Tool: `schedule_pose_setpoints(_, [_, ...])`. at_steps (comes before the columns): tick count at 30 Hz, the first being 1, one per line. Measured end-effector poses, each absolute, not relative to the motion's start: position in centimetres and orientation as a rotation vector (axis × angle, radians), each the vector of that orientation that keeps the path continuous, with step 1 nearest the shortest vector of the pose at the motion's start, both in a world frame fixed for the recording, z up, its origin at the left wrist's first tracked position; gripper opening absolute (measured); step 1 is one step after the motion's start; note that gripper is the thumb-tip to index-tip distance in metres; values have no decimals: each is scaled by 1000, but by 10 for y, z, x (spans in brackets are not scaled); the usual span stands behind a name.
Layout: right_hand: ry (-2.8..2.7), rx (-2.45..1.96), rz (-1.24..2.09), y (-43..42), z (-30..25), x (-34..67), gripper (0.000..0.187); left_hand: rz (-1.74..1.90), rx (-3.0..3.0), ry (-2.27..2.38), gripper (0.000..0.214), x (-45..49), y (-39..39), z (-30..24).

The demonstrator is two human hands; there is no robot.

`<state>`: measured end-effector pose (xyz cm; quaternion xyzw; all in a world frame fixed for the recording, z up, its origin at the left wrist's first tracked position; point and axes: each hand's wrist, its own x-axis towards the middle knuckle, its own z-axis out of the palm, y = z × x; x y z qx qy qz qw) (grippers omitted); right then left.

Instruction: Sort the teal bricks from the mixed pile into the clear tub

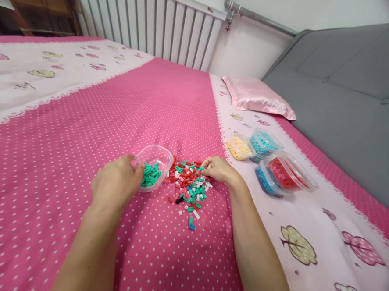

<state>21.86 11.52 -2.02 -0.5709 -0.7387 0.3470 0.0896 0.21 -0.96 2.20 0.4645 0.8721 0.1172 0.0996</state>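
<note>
My left hand point(119, 180) is closed on the near-left rim of a clear plastic container point(164, 154), tilted slightly, with green toy bricks point(151, 174) inside. To its right a loose pile of small toy bricks point(188, 181) in red, green, pink and white lies on the pink bedspread. At the pile's right edge my right hand point(217, 168) pinches with thumb and forefinger, a small green brick point(201, 168) showing at the fingertips. A black brick point(179, 200) and a teal brick point(192, 224) lie at the pile's near side.
On the right stand plastic containers with yellow bricks point(239, 148), light-blue bricks point(263, 143), blue bricks point(267, 181) and red bricks point(286, 173). A pink pillow point(257, 97) lies behind them, beside a grey padded headboard point(342, 83). A white radiator point(154, 25) runs along the wall.
</note>
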Motion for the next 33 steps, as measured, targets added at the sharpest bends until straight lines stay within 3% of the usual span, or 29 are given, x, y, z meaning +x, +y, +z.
schedule_pose_setpoints(20, [-2139, -1636, 1065, 119, -27, 223, 12, 346, 1360, 2573, 51, 0, -9, 21])
schedule_pose_setpoints(33, [-1310, -1015, 1811, 111, 2, 223, 31, 304, 1373, 2585, 50, 1, -9, 22])
